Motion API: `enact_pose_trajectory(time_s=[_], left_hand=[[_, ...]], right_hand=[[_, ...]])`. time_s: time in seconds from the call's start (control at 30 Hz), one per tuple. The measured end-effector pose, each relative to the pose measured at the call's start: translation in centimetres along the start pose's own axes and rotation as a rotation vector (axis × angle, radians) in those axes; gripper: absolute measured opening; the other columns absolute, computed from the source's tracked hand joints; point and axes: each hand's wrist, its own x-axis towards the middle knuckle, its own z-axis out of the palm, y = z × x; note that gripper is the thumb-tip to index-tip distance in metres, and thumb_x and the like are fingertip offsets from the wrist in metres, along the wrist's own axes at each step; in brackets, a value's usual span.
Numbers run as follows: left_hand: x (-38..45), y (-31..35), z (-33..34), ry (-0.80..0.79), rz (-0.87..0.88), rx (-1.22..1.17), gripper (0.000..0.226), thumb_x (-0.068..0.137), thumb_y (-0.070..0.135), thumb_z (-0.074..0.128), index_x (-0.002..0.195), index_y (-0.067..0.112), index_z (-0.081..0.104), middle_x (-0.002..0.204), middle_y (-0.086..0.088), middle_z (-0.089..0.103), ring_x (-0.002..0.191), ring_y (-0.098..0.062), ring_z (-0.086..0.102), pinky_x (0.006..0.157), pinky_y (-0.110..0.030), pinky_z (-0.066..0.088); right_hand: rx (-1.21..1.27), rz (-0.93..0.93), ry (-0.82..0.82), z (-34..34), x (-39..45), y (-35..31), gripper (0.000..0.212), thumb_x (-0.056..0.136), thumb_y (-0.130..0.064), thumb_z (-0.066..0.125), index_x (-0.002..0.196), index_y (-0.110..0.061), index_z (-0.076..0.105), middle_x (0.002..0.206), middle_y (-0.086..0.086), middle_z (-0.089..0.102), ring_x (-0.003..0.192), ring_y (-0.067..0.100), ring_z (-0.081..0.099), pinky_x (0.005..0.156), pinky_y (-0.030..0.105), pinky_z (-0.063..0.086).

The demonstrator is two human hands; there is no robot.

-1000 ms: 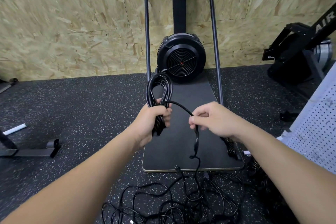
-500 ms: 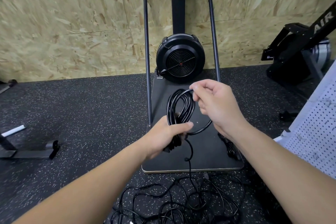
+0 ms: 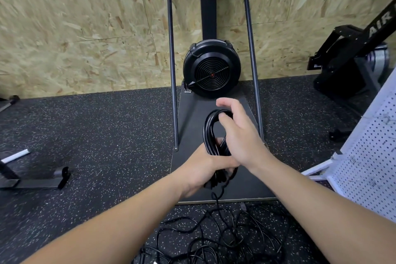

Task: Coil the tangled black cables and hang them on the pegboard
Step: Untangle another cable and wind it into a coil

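Left hand (image 3: 203, 169) grips the coiled black cable (image 3: 211, 133) at its lower end, loops standing upright above the fist. Right hand (image 3: 240, 135), fingers loosely curled, touches the coil's top. Tangled cables (image 3: 225, 240) lie on the floor below; white pegboard (image 3: 372, 156) stands at right.

1 head view, looking forward-down, hands (image 3: 225, 146) close, seemingly standing
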Motion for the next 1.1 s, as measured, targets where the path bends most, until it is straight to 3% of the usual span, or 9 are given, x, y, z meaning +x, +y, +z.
enact_pose_trajectory(time_s=[0.1,0.23,0.37,0.5,0.67,0.77,0.87,0.97,1.1], left_hand=[[0.1,0.1,-0.4,0.026,0.014,-0.014,0.015,0.092,-0.005,0.074,0.097,-0.011,0.061,0.074,-0.004,0.061,0.066,-0.016,0.053,0.064,-0.024,0.045],[0.5,0.8,-1.2,0.108,0.036,-0.102,0.023,0.085,0.002,0.08,0.102,0.008,0.066,0.089,-0.012,0.068,0.072,-0.018,0.056,0.072,-0.032,0.045],[1.1,1.7,-3.1,0.224,0.052,-0.223,0.019,0.092,0.002,0.077,0.107,0.012,0.07,0.096,-0.017,0.072,0.075,-0.02,0.063,0.072,-0.035,0.045],[1.6,2.1,-5.0,0.215,0.085,-0.365,0.021,0.092,0.007,0.077,0.11,0.01,0.067,0.096,-0.015,0.07,0.089,-0.036,0.065,0.087,-0.054,0.058],[1.5,1.9,-7.0,0.354,0.121,-0.368,0.019,0.091,0.004,0.076,0.106,0.016,0.072,0.092,-0.009,0.075,0.09,-0.025,0.066,0.083,-0.041,0.054],[1.4,1.6,-8.0,0.365,0.123,-0.446,0.017,0.093,-0.004,0.072,0.106,0.005,0.067,0.092,-0.017,0.073,0.109,-0.035,0.075,0.1,-0.055,0.061],[1.3,1.6,-8.5,0.425,0.027,-0.477,0.025,0.093,-0.002,0.071,0.105,0.014,0.056,0.095,-0.015,0.069,0.086,-0.028,0.072,0.073,-0.041,0.06],[1.5,1.2,-9.2,0.456,-0.089,-0.183,0.022,0.089,0.014,0.077,0.103,0.018,0.06,0.081,-0.012,0.061,0.067,-0.026,0.052,0.057,-0.029,0.041],[0.7,0.9,-8.4,0.235,-0.166,0.001,0.029,0.101,0.048,0.075,0.1,0.02,0.065,0.079,-0.001,0.056,0.065,-0.019,0.048,0.057,-0.03,0.034]], right_hand=[[0.038,0.019,-0.093,-0.3,0.1,-0.1,0.048,0.116,-0.034,0.043,0.163,-0.037,0.038,0.161,-0.022,0.044,0.151,0.0,0.038,0.126,0.034,0.03],[0.11,0.101,-0.129,-1.4,0.5,-0.3,0.056,0.117,-0.041,0.041,0.171,-0.039,0.025,0.166,-0.024,0.036,0.132,-0.006,0.049,0.113,0.02,0.037],[0.179,0.199,-0.224,-0.8,-0.2,1.4,0.056,0.114,-0.056,0.04,0.168,-0.044,0.032,0.164,-0.021,0.045,0.148,0.001,0.047,0.131,0.041,0.028],[0.17,0.209,-0.446,0.3,-1.4,2.4,0.048,0.114,-0.066,0.022,0.146,-0.053,0.055,0.127,-0.021,0.078,0.126,0.002,0.07,0.127,0.036,0.035],[-0.333,0.306,-0.886,0.4,-2.1,3.2,0.081,0.112,-0.071,0.014,0.104,-0.026,0.082,0.107,-0.006,0.084,0.108,0.006,0.07,0.106,0.032,0.043],[-0.478,0.262,-0.853,-0.3,-1.5,3.3,0.077,0.116,-0.06,0.027,0.091,-0.015,0.084,0.075,0.003,0.078,0.067,0.007,0.066,0.085,0.03,0.047],[-0.573,0.181,-0.661,-1.0,-0.7,2.7,0.065,0.107,-0.063,0.054,0.071,-0.015,0.08,0.054,0.002,0.054,0.046,0.014,0.05,0.064,0.03,0.045],[-0.483,0.053,-0.502,-1.6,-0.2,1.5,0.044,0.095,-0.052,0.079,0.071,-0.015,0.076,0.055,-0.003,0.051,0.051,0.011,0.043,0.059,0.03,0.037],[0.168,0.154,-0.46,-2.5,0.2,-0.2,0.016,0.098,-0.007,0.077,0.112,-0.013,0.083,0.078,0.007,0.067,0.071,0.019,0.057,0.073,0.029,0.05]])
